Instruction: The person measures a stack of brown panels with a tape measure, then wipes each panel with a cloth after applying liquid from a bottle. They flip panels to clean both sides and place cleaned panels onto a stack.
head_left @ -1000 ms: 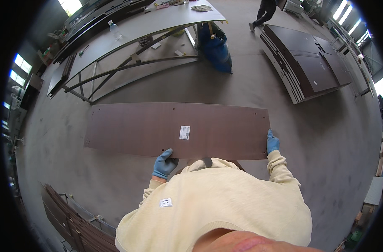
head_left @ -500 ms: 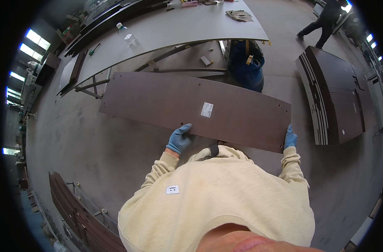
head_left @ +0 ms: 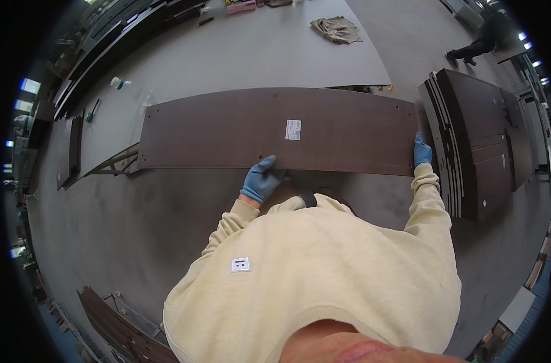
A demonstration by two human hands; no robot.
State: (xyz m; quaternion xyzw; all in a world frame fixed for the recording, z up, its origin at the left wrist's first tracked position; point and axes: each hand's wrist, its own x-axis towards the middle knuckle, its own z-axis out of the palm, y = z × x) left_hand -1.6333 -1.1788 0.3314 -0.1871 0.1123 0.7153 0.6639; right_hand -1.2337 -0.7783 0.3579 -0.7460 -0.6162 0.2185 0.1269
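Observation:
A long dark brown panel [head_left: 227, 130] spans the space in front of me, roughly level, with small holes near its ends and edges. A white label [head_left: 293, 129] is stuck near its middle. My left hand [head_left: 260, 180], in a blue glove, grips the near edge left of centre, thumb on top and fingers hidden beneath. At the right end, my gloved right hand [head_left: 422, 150] holds the short edge, its thumb up along the side. The panel's far edge overlaps the view of the white-topped table [head_left: 245, 54]; whether they touch I cannot tell.
On the table are a clear bottle [head_left: 119, 83], a crumpled cloth [head_left: 336, 29] and a green-handled tool [head_left: 91, 112]. Stacked brown panels [head_left: 484, 145] stand at right. More brown boards [head_left: 115, 323] lie at lower left. A person [head_left: 484, 39] in dark clothes is at far right.
The panel has swung from a slant to nearly straight across, its right end moving away from me and over toward the table. Both hands keep their hold. The person in dark clothes has shifted right.

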